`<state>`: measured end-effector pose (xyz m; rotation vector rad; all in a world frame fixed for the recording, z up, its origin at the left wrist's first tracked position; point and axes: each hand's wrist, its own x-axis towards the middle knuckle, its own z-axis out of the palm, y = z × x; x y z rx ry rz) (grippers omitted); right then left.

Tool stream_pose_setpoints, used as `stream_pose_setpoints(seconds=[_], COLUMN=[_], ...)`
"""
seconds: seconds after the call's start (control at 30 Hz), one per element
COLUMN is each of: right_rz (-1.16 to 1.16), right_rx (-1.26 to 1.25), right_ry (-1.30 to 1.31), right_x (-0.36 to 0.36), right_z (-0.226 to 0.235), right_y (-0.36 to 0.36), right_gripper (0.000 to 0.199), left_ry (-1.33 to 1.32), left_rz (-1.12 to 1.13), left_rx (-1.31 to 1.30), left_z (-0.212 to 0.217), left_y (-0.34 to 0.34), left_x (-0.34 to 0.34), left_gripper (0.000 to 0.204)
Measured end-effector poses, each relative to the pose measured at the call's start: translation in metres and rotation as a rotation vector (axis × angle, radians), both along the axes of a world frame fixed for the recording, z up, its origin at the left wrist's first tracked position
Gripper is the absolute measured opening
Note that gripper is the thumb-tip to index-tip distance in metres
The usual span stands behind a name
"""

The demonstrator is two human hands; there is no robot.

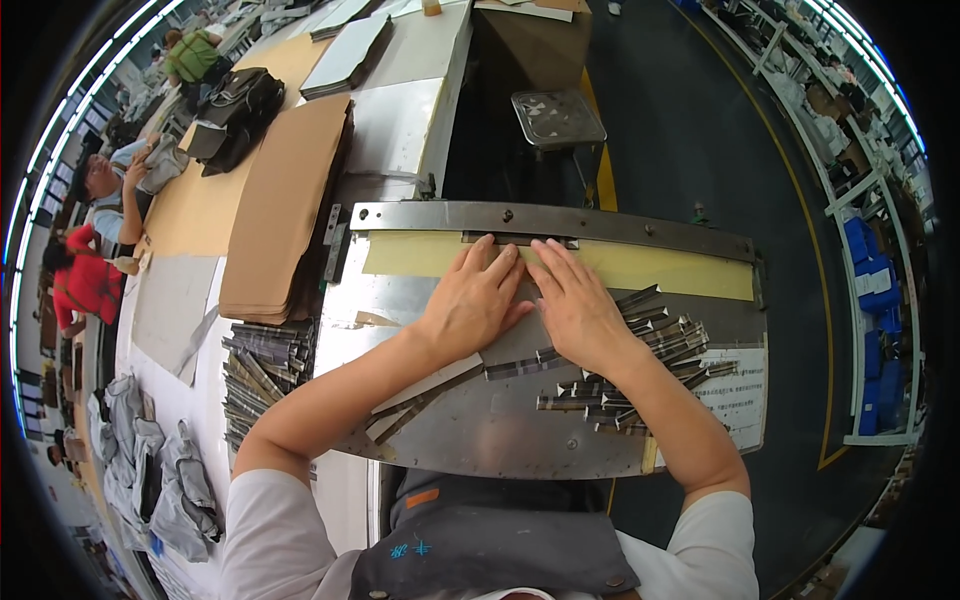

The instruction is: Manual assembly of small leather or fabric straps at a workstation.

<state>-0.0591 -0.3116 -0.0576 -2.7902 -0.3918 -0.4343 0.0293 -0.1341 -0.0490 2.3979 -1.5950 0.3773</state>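
My left hand [478, 297] and my right hand [578, 312] lie side by side, fingers stretched out, on a metal work plate [520, 430]. Their fingertips press on a short dark strip [551, 242] lying along the metal bar [440, 216] at the far side of the plate. Beneath it runs a pale yellow strip [660, 271]. What lies under my palms is hidden. Dark, narrow folded strips [680, 345] are heaped beside my right forearm. A few looser strips [425, 402] rest between my forearms.
Left of the plate are a bundle of dark strips [262, 375] and a brown cardboard stack [285, 215]. Grey cloth pieces [135, 460] lie at the lower left. A metal stool [558, 118] stands beyond the bar. Other people sit at the far left; blue bins [878, 290] line the right.
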Motion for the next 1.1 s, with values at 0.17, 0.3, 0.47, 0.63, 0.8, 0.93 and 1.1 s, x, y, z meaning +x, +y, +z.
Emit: stream_pose_setpoints(seconds=[0.17, 0.3, 0.47, 0.63, 0.8, 0.93, 1.1], right_rz=[-0.059, -0.177, -0.150, -0.019, 0.007, 0.198, 0.329], right_rx=[-0.055, -0.069, -0.106, -0.029, 0.174, 0.270, 0.235], right_ry=[0.046, 0.120, 0.011, -0.051, -0.045, 0.076, 0.215], right_x=[-0.002, -0.007, -0.002, -0.003, -0.013, -0.022, -0.026], right_z=[0.005, 0.012, 0.013, 0.022, 0.049, 0.070, 0.058], right_y=[-0.003, -0.001, 0.004, 0.000, -0.004, 0.025, 0.054], right_gripper=[0.051, 0.057, 0.058, 0.032, 0.013, 0.017, 0.044], left_ry=[0.066, 0.072, 0.076, 0.278, 0.329, 0.429, 0.565], left_rz=[0.034, 0.083, 0.033, 0.035, 0.093, 0.172, 0.172], left_rx=[-0.007, -0.012, -0.106, -0.251, -0.077, 0.025, -0.038], left_z=[-0.004, 0.002, -0.001, 0.021, 0.038, 0.030, 0.027], left_y=[-0.001, -0.001, 0.006, 0.048, 0.103, 0.115, 0.109], left_x=[0.002, -0.001, 0.000, -0.004, -0.037, -0.058, -0.057], left_gripper=[0.050, 0.051, 0.048, 0.041, 0.046, 0.043, 0.038])
